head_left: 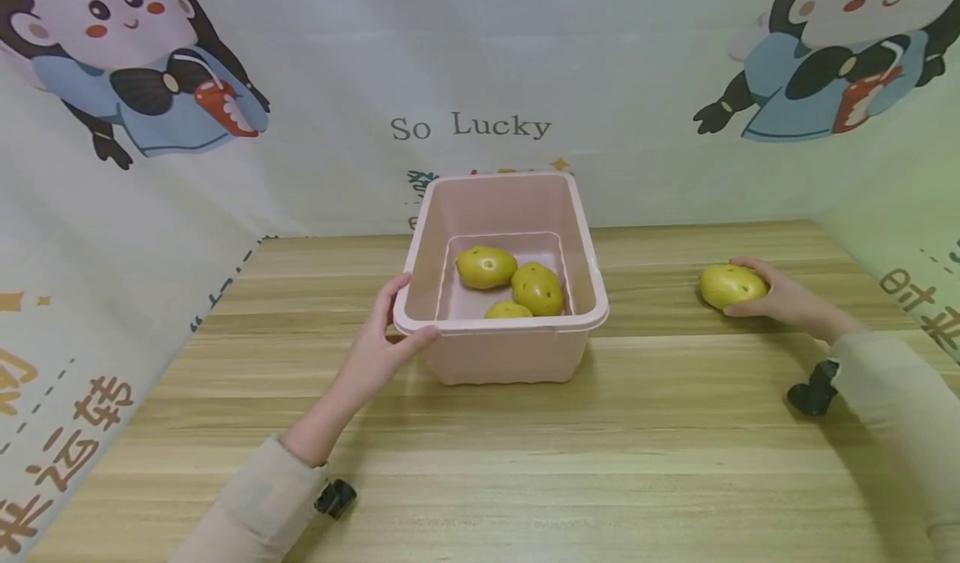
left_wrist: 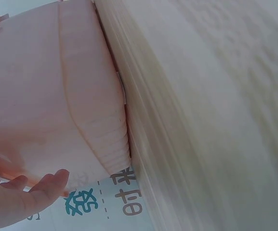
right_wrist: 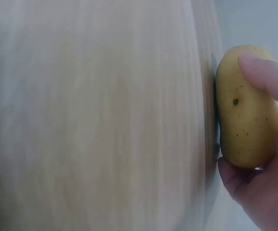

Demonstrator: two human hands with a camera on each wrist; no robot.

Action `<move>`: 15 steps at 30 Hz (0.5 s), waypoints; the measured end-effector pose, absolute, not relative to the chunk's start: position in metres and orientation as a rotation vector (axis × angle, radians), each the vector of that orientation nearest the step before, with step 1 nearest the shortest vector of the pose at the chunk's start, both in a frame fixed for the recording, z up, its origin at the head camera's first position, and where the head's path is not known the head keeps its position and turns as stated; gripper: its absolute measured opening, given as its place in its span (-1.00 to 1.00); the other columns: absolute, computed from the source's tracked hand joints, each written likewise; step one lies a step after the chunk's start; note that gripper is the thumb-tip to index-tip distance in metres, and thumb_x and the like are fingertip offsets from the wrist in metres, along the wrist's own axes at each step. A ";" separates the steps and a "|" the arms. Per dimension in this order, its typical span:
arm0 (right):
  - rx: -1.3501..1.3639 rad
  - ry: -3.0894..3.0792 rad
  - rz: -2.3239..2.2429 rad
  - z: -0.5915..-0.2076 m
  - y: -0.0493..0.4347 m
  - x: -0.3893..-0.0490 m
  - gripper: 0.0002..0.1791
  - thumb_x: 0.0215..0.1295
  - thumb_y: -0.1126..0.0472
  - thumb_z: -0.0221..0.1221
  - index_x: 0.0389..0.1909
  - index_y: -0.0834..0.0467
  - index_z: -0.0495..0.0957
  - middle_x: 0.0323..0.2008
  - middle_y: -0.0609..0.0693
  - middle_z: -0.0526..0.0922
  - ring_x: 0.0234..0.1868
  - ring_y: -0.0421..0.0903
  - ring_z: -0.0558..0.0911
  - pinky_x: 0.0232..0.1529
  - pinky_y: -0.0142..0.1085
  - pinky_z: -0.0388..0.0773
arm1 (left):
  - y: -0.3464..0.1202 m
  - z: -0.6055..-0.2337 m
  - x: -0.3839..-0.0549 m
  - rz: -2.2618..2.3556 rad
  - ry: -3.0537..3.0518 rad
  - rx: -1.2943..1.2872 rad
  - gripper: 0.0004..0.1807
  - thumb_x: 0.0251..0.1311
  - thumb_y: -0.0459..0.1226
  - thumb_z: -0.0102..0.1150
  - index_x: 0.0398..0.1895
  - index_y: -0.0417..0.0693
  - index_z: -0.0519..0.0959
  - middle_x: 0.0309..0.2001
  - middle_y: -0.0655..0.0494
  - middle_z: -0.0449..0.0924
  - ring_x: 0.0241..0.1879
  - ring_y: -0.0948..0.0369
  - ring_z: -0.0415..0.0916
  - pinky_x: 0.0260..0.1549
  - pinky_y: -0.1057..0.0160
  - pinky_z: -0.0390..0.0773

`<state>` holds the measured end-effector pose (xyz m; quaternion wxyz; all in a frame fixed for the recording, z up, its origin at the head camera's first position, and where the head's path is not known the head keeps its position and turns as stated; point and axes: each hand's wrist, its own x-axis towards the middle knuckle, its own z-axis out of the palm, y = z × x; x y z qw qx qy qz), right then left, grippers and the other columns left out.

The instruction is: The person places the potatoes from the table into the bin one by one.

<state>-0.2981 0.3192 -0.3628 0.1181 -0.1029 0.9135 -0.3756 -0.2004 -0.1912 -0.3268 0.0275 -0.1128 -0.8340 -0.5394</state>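
A pink plastic bin (head_left: 510, 354) stands in the middle of the table, with potatoes lying inside: one potato (head_left: 486, 267) at the back left, another potato (head_left: 537, 289) to the right, and a third potato (head_left: 508, 309) partly hidden behind the front rim. My left hand (head_left: 382, 334) holds the bin's front left corner, thumb over the front rim and fingers along the left side. Over on the right, my right hand (head_left: 783, 296) grips a yellow potato (head_left: 727, 286) between thumb and fingers. In the right wrist view that potato (right_wrist: 247, 115) is right at the tabletop.
The wood-grain table (head_left: 480, 480) runs up to a printed cloth backdrop (head_left: 637, 171) behind the bin, with cloth on both sides too. Black wrist-worn devices (head_left: 335, 498) show at both sleeves.
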 end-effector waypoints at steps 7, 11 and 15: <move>-0.279 2.622 -1.256 -0.359 0.320 -0.296 -0.05 0.19 0.15 0.17 0.40 0.28 -0.26 0.29 0.45 -0.10 0.16 0.29 0.09 0.06 0.10 0.11 | -0.191 -0.327 -0.201 -1.675 -2.572 -0.352 -0.17 0.13 -0.23 0.20 0.40 0.01 -0.05 0.32 -0.10 0.11 0.19 0.02 0.21 0.03 0.06 0.41; -0.274 2.622 -1.276 -0.356 0.319 -0.294 -0.06 0.19 0.15 0.18 0.40 0.27 -0.24 0.30 0.42 -0.09 0.14 0.23 0.12 0.04 0.01 0.13 | -0.192 -0.328 -0.201 -1.679 -2.571 -0.348 -0.17 0.13 -0.22 0.20 0.40 0.03 -0.05 0.33 -0.09 0.10 0.20 0.01 0.20 0.04 0.04 0.41; -0.273 2.615 -1.279 -0.352 0.318 -0.293 -0.05 0.19 0.16 0.17 0.41 0.25 -0.25 0.31 0.42 -0.10 0.14 0.21 0.12 0.03 -0.02 0.15 | -0.193 -0.329 -0.201 -1.678 -2.573 -0.348 -0.17 0.14 -0.22 0.20 0.40 0.04 -0.05 0.33 -0.08 0.10 0.20 0.02 0.20 0.04 0.05 0.41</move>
